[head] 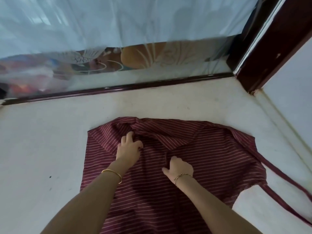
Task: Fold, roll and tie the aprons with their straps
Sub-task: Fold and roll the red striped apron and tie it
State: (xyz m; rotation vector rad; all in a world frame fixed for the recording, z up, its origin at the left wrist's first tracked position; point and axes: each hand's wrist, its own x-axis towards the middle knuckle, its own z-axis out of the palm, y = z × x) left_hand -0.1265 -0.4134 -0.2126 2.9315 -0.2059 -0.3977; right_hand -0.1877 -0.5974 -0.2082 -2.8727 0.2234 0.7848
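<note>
A maroon apron (211, 156) with thin pale stripes lies spread on the white floor (42, 141), its far edge rumpled and partly folded over. My left hand (129, 148) rests on the cloth near the rumpled far part, its fingers reaching into a crease. My right hand (178, 168) sits mid-apron with fingers curled, pinching a ridge of the fabric. A maroon strap (285, 179) trails off the apron's right side and loops toward the lower right.
A dark wooden threshold (118, 87) runs across the far side, with a sheer white curtain (118, 22) above it. A dark door frame (270, 48) and white wall (290, 92) close in the right side. Bare floor lies to the left.
</note>
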